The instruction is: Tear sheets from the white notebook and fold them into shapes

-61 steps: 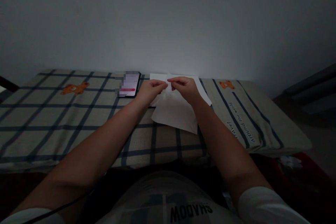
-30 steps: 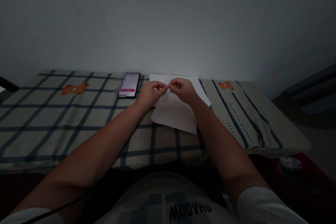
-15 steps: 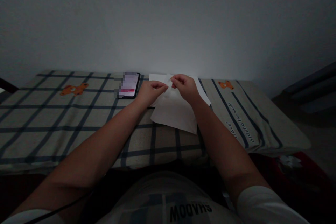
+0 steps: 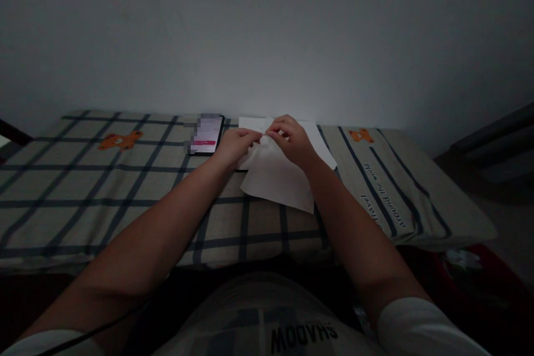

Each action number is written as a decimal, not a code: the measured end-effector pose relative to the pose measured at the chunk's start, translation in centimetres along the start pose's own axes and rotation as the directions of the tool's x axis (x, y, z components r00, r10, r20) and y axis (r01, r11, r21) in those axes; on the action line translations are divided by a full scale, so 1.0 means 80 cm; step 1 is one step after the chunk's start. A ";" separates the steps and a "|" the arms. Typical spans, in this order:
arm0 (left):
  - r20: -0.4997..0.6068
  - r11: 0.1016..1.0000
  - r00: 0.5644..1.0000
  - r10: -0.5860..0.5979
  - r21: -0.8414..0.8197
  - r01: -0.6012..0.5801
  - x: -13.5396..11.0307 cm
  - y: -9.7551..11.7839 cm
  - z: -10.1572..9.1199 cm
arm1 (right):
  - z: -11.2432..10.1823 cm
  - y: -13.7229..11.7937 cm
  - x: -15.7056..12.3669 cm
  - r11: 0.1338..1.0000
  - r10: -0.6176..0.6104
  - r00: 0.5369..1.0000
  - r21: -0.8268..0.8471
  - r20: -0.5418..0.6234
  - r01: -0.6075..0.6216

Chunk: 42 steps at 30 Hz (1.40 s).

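Observation:
A white sheet of paper [image 4: 277,181] lies on a checked cloth [image 4: 125,189] with dark stripes and orange bears. My left hand [image 4: 237,146] and my right hand [image 4: 292,139] meet over the paper's far edge. Both pinch that edge between thumb and fingertips, close together. A second white sheet [image 4: 321,147] lies underneath and sticks out to the right of my right hand. Both forearms stretch forward over the cloth.
A phone [image 4: 205,134] with a lit screen lies just left of my left hand, near the wall [image 4: 267,33]. The cloth's right end [image 4: 450,217] drops off toward a dark floor with a reddish thing [image 4: 471,272]. A dark cable [image 4: 100,325] crosses my lap.
My two hands stayed at the paper's far edge, fingertips shifting slightly apart and together again. The paper's lower corner has not moved.

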<state>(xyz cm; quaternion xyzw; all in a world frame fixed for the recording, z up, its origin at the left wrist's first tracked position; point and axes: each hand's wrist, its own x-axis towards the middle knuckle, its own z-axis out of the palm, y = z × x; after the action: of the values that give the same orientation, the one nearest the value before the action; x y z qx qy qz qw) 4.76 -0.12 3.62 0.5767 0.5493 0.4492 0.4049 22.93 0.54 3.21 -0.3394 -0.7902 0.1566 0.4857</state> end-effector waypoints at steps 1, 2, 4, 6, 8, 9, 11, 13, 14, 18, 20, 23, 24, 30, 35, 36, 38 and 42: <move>-0.009 1.000 1.000 -0.016 -0.020 0.016 0.000 0.000 0.000 | 0.000 0.001 0.000 1.000 -0.010 0.999 -0.015 0.040 0.011; -0.014 0.999 1.000 -0.025 -0.032 0.024 0.000 0.000 0.001 | 0.001 0.002 -0.001 0.999 -0.015 0.997 -0.031 0.073 0.017; -0.007 0.999 1.000 -0.026 -0.035 0.026 0.001 0.001 0.001 | 0.001 0.005 -0.001 0.998 -0.013 0.993 -0.056 0.116 0.019; 0.006 0.999 1.000 -0.018 -0.031 0.018 0.001 0.001 0.000 | 0.001 0.006 0.000 0.997 -0.006 0.991 -0.072 0.136 0.016; 0.015 1.000 1.000 -0.007 -0.026 0.008 0.000 0.002 0.000 | 0.001 0.006 0.000 0.997 -0.003 0.990 -0.079 0.143 0.015; 0.016 1.000 1.000 -0.002 -0.022 0.002 -0.001 0.003 0.000 | 0.001 0.006 0.000 0.996 -0.004 0.989 -0.082 0.148 0.017; 0.014 1.000 1.000 0.013 -0.009 -0.013 -0.001 0.003 0.000 | 0.000 0.005 0.000 0.996 -0.008 0.988 -0.090 0.156 0.022; 0.008 0.999 0.999 0.035 0.013 -0.035 0.000 0.000 -0.001 | -0.001 0.004 0.000 0.995 -0.010 0.986 -0.093 0.165 0.026; 0.006 0.999 0.999 0.045 0.024 -0.046 0.001 -0.002 -0.001 | -0.001 0.004 0.000 0.995 -0.007 0.986 -0.092 0.164 0.023; 0.012 0.988 0.990 0.142 0.055 -0.143 0.008 -0.012 -0.002 | 0.000 0.003 -0.001 0.997 0.044 0.994 -0.072 0.104 -0.036; 0.027 0.974 0.978 0.206 0.094 -0.208 0.010 -0.015 -0.002 | 0.000 0.004 0.000 0.995 0.091 0.995 -0.049 0.045 -0.089; 0.073 0.938 0.959 0.275 0.196 -0.284 0.008 -0.013 -0.003 | 0.000 0.008 0.000 0.985 0.171 0.985 -0.005 0.012 -0.171; 0.086 0.923 0.951 0.297 0.227 -0.309 0.007 -0.012 -0.003 | -0.001 0.009 0.000 0.981 0.195 0.981 0.006 0.026 -0.195; 0.147 0.842 0.908 0.393 0.339 -0.420 0.004 -0.012 -0.002 | -0.006 0.009 -0.001 0.975 0.221 0.964 -0.005 0.148 -0.223; 0.151 0.795 0.890 0.431 0.403 -0.454 0.001 -0.019 0.002 | -0.009 0.005 -0.001 0.983 0.169 0.969 -0.097 0.180 -0.153; 0.150 0.785 0.884 0.443 0.412 -0.463 0.001 -0.019 0.002 | -0.009 0.004 -0.001 0.983 0.167 0.970 -0.103 0.177 -0.150; 0.155 0.767 0.871 0.467 0.419 -0.486 0.000 -0.017 0.000 | -0.009 0.002 0.000 0.983 0.169 0.971 -0.105 0.170 -0.153; 0.192 0.734 0.848 0.494 0.431 -0.525 0.000 -0.015 -0.004 | -0.009 0.001 0.000 0.983 0.185 0.966 -0.051 0.179 -0.179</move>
<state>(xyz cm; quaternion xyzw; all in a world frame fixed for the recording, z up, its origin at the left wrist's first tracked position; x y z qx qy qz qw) 4.13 -0.02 2.60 0.7989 0.4486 0.3780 0.1328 23.58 0.56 3.53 -0.4030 -0.7994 0.2177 0.3887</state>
